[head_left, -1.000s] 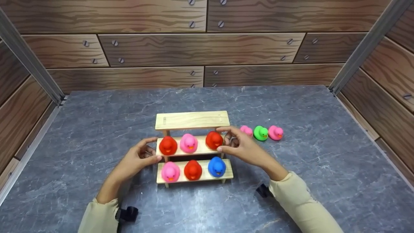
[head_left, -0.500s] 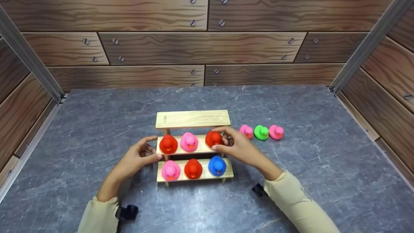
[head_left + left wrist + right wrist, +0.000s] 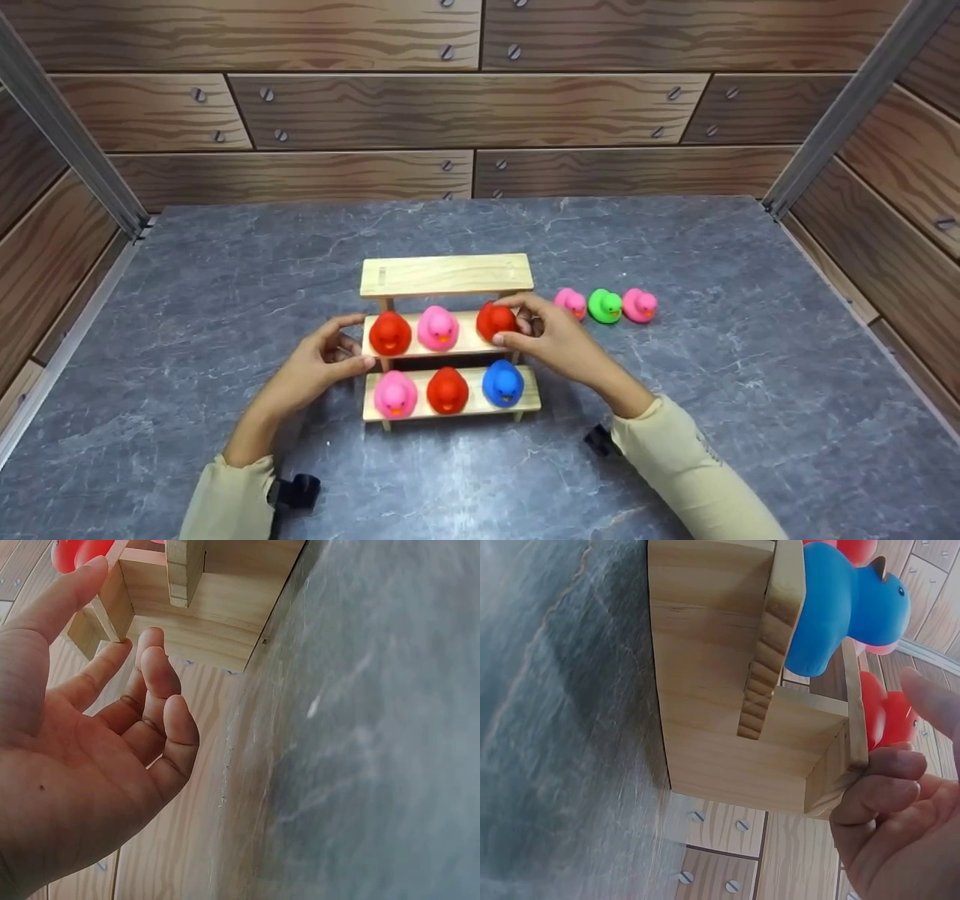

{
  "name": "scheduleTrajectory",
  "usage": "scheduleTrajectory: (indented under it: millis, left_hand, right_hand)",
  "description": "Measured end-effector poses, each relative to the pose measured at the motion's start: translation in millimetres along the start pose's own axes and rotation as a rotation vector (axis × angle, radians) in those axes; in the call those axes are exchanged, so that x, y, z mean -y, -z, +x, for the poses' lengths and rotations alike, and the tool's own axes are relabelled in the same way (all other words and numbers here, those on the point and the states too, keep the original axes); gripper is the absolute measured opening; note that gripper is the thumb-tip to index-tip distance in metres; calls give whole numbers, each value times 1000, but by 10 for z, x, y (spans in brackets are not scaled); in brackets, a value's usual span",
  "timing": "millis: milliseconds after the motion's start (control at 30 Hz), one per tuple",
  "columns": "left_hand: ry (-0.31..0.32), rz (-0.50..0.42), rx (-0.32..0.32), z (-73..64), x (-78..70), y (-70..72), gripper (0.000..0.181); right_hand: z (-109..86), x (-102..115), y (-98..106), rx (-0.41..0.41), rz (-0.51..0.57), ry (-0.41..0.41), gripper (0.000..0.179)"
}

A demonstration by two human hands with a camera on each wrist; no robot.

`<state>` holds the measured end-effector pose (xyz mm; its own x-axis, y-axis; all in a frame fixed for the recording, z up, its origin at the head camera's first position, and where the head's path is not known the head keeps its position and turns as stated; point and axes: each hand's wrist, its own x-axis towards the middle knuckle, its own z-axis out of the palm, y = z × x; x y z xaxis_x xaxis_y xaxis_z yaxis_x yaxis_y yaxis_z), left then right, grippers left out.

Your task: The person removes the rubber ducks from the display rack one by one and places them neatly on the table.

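Note:
A three-tier wooden stand [image 3: 446, 275] stands on the table. My left hand [image 3: 319, 367] holds its middle shelf by the left end, thumb at the front corner and index finger at the back; the other fingers curl loosely beside it. With thumb and index finger, my right hand [image 3: 559, 341] pinches a red rubber duck [image 3: 495, 322] at that shelf's right end. Left of it sit a pink duck [image 3: 438, 328] and another red duck [image 3: 390, 334]. The bottom shelf carries a pink duck [image 3: 395, 395], a red duck [image 3: 448, 391] and a blue duck [image 3: 825, 611].
Right of the stand, a pink duck [image 3: 571, 301], a green duck [image 3: 604, 306] and another pink duck [image 3: 640, 305] form a row on the grey marbled table [image 3: 750, 360]. Wood-patterned walls [image 3: 465, 112] enclose the back and sides.
My right hand has shifted slightly left, and its thumb now lies further over the front of the red duck. My left hand has stayed at the stand's left end.

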<state>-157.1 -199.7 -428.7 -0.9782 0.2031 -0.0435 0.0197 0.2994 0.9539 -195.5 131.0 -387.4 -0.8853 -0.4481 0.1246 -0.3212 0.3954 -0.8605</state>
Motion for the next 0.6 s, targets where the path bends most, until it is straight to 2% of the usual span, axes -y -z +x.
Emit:
scheduleTrajectory:
  millis: [267,600]
  left_hand:
    - [0,-16,12,3,10,-6,65]
    - [5,12,-8,-3,-2,-2,63]
  right_hand:
    - [-60,-7,51,6,21,9,39]
    - [-175,-33,207,18,70,-7,40]
